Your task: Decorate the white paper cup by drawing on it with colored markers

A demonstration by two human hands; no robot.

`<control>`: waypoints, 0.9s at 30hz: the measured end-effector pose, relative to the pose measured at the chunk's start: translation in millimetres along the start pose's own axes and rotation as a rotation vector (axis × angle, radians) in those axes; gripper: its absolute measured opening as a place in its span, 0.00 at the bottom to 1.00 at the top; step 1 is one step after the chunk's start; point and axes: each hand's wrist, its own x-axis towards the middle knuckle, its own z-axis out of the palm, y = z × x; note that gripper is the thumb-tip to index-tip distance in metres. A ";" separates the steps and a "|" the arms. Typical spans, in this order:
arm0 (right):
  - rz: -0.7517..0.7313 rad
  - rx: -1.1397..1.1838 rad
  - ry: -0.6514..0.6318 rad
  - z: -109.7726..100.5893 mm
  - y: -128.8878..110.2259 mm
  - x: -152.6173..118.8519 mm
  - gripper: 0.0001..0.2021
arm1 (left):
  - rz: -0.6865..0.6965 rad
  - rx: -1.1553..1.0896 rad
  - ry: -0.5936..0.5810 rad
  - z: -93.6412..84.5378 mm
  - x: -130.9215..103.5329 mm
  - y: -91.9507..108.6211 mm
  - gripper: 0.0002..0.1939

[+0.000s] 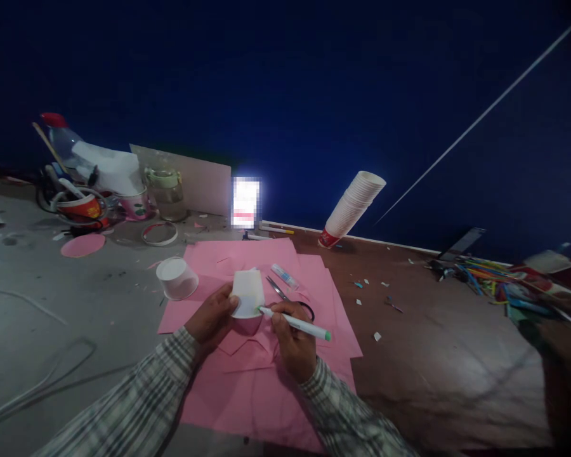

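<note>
Over pink paper sheets [266, 400], my left hand [214, 314] grips a white paper cup [248, 293] by its left side, thumb on its surface. The cup's lower part looks pink. A white marker with a green end [304, 326] is pinched in my right hand [295, 339], its tip touching the cup's right side near a small green mark. Just behind my right hand lie open scissors [278, 289], their handles partly covered by it. A small glue tube [284, 276] rests on the paper behind them.
Left of the paper stands an upturned white cup [177, 278]. Behind are a glass jar [165, 193], a red cup of tools [83, 209] and a bright screen [246, 202]. A leaning cup stack [354, 206] is back right; colored pens [490, 279] and another person's arm [566, 355] are far right.
</note>
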 end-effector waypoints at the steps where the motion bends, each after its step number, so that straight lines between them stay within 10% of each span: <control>1: 0.004 -0.005 -0.002 0.1 -0.2 0.2 0.08 | -0.001 0.000 0.003 0.4 -0.1 0.3 0.34; 27: 0.107 0.168 0.096 7.2 17.8 -11.8 0.11 | 0.012 -0.040 -0.019 1.3 1.0 0.8 0.30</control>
